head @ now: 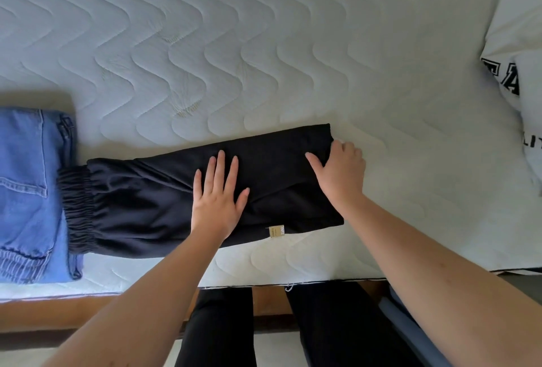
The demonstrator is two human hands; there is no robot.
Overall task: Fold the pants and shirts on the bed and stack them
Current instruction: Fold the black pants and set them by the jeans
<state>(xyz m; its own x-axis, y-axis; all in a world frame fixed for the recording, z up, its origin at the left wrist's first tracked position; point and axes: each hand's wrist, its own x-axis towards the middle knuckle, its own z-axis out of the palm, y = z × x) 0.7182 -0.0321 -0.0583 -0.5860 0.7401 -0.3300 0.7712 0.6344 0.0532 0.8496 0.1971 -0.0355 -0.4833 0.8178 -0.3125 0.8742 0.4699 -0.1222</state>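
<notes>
Quilted white mattress [264, 44] bears black pants [146, 199]; left hand [217, 199] presses flat, right hand [340, 170] grip pinches their edge.

Home bedroom: quilted white mattress [264, 29] fills frame, wooden bed frame [58, 311] lower left, folded jeans [26, 190] at left.

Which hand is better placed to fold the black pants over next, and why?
Probably the right hand: it already grips the black pants at their right end. The left hand lies flat mid-garment, well placed to pin the fold line.
</notes>
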